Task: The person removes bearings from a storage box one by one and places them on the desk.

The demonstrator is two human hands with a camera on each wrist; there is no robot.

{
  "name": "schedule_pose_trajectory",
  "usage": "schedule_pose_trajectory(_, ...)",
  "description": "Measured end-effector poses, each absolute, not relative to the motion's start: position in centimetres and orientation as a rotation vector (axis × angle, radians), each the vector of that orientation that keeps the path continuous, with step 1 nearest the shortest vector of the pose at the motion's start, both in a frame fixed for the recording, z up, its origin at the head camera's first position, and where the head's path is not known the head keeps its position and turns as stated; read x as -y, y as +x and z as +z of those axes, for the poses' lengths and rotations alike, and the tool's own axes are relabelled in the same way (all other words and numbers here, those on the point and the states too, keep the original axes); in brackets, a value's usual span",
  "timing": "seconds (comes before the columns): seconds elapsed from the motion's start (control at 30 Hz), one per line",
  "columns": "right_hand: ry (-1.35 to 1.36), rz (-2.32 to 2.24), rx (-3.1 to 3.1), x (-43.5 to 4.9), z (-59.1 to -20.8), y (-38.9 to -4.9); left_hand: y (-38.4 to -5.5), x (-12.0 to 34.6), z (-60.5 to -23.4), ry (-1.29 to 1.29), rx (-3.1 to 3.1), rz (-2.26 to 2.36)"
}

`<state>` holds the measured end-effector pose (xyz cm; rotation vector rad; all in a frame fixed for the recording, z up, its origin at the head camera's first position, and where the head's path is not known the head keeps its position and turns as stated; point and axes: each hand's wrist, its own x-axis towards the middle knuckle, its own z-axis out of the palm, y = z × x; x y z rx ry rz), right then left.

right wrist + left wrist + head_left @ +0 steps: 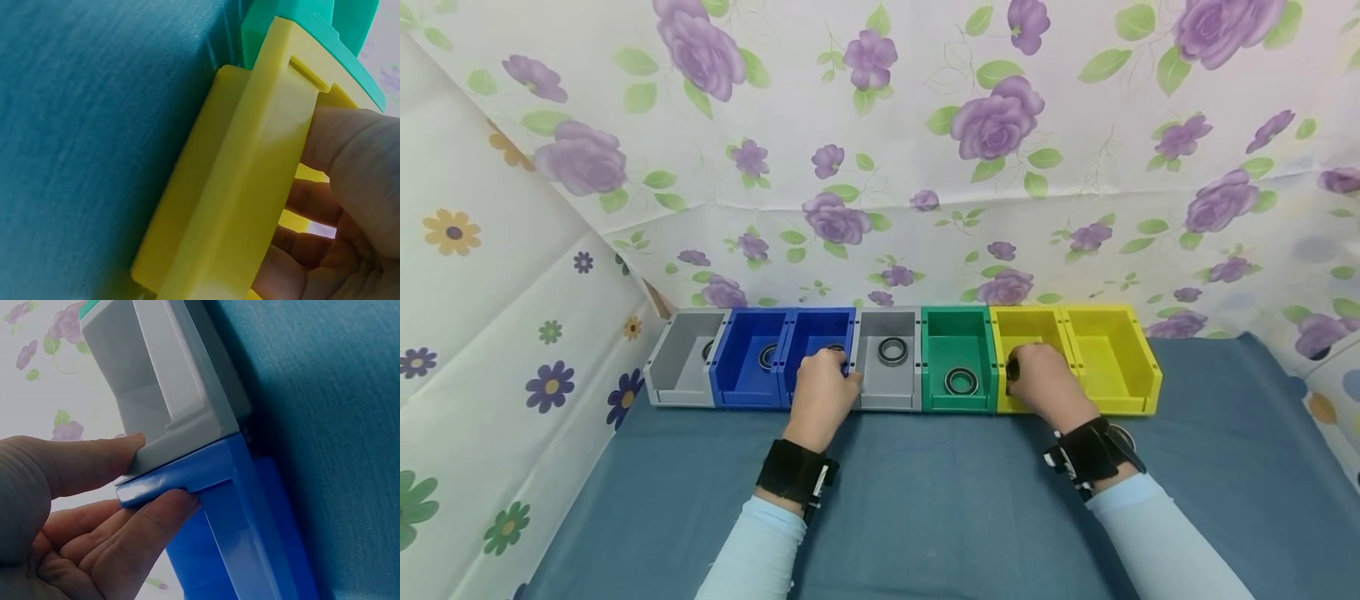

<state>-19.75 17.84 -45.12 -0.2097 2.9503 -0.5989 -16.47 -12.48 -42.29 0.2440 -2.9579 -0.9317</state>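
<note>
My left hand (822,392) pinches the adjoining side walls of the second blue bin (181,472) and the middle grey bin (194,406), thumb on the grey side and fingers on the blue. A ball bearing (835,347) shows just past the knuckles in that blue bin. Over on the right, my right hand (1047,385) reaches into the left yellow bin (250,181) and holds a dark bearing (1012,368) at its fingertips. In the right wrist view the bin's front wall hides the fingertips and the bearing.
The bins stand side by side against the flowered backdrop (850,167). Bearings lie in the left grey bin (681,399), first blue bin (748,397), middle grey bin and green bin (955,333). Another ring (1123,437) rests on the blue cloth (925,517), partly behind the right wristband.
</note>
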Motion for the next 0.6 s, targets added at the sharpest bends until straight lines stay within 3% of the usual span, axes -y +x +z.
schedule_pose_trajectory(0.6,-0.270,-0.646,-3.044,-18.17,-44.67,-18.95,-16.43,12.43,-42.12,0.267,2.971,-0.917)
